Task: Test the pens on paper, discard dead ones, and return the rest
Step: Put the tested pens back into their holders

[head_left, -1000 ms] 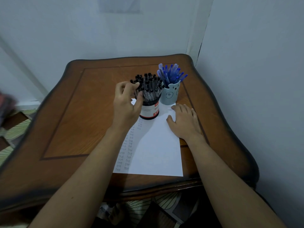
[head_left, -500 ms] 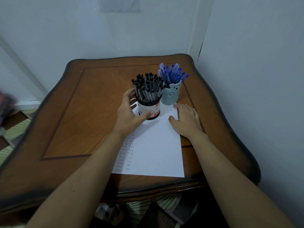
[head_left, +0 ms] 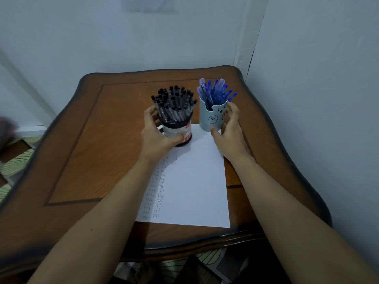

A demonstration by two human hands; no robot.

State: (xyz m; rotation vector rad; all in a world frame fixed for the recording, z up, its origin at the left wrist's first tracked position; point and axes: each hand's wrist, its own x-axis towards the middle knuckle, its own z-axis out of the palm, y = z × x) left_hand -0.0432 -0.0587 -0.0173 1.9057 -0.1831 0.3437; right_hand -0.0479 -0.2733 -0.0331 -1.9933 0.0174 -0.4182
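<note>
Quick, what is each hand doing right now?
Left hand: curled round the black pen cup, holding it.
Right hand: curled round the blue bear cup, holding it.

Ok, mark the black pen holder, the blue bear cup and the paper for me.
black pen holder (head_left: 177, 124), head view, dark rim band under the pens
blue bear cup (head_left: 212, 117), head view, front wall
paper (head_left: 194, 181), head view, blank middle

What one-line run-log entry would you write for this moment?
left hand: grips black-pen tub | right hand: holds bear-face cup of blue pens | paper: test marks down left side | holders: upright
</note>
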